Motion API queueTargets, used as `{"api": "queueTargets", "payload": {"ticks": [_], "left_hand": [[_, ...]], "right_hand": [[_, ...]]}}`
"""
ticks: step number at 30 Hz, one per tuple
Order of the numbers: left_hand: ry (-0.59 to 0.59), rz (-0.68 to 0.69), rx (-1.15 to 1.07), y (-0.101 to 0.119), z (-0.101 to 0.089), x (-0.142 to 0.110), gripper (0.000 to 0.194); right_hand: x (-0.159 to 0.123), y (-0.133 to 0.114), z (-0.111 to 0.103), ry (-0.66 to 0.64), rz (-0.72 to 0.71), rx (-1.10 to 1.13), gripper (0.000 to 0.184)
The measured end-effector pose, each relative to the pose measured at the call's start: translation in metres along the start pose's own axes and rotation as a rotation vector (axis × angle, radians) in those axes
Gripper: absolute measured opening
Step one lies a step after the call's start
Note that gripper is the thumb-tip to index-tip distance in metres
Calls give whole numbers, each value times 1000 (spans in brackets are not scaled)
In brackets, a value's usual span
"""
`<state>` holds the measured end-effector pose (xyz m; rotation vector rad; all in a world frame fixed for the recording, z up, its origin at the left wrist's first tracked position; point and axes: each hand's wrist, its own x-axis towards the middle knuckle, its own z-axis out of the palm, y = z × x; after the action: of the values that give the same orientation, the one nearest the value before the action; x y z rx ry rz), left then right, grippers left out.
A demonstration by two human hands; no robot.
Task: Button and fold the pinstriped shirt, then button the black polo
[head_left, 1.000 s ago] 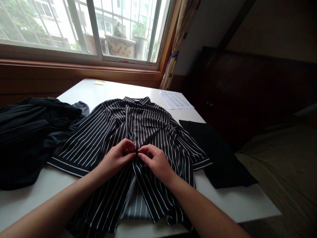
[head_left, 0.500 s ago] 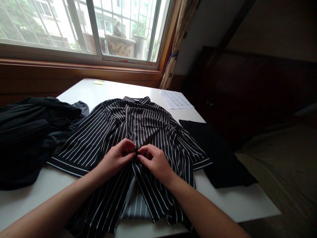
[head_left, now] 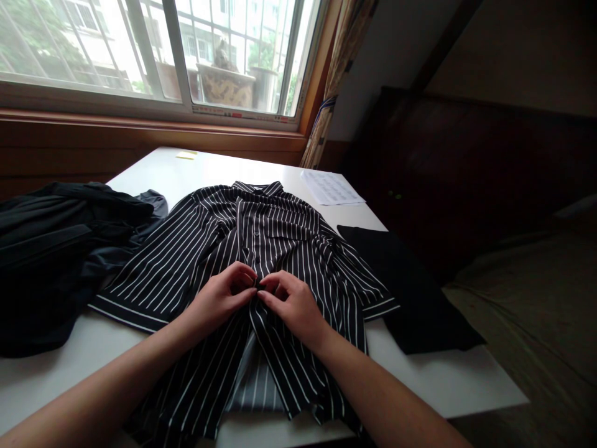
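Note:
A black shirt (head_left: 289,249) with white stripes lies front up on the white table (head_left: 438,373), its collar pointing toward the window. At the middle of its front edge, my left hand (head_left: 228,289) pinches the cloth between thumb and fingers. My right hand (head_left: 291,302) pinches the same spot from the other side, fingertips almost touching those of the left. A button (head_left: 256,234) shows on the front strip above my hands. Below them the two front panels hang apart, and the paler inside of the back is visible. Whatever small part sits between my fingertips is hidden.
Dark clothes (head_left: 60,249) are heaped on the left of the table. A folded black cloth (head_left: 415,292) lies at the right edge, partly under a sleeve. Printed papers (head_left: 332,188) rest at the far right corner. Beyond the table are a window (head_left: 233,56) and a tied curtain (head_left: 333,93).
My fingertips have shifted very slightly at the pinched spot on the front edge. The shirt and everything around it look unmoved.

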<state>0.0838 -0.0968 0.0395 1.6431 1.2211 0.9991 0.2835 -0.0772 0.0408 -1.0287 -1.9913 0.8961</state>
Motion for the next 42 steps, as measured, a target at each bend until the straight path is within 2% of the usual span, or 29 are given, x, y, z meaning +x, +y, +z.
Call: {"api": "queueTargets", "payload": {"ticks": [12, 26, 42], "left_hand": [[-10, -21, -35, -3, 1, -1, 27], [-6, 0, -62, -4, 0, 0, 23], [2, 14, -49, -3, -1, 0, 21]], "right_hand": [[1, 2, 0, 6, -18, -15, 7], [0, 0, -1, -6, -47, -45, 17], [0, 3, 0, 10, -24, -33, 9]]}}
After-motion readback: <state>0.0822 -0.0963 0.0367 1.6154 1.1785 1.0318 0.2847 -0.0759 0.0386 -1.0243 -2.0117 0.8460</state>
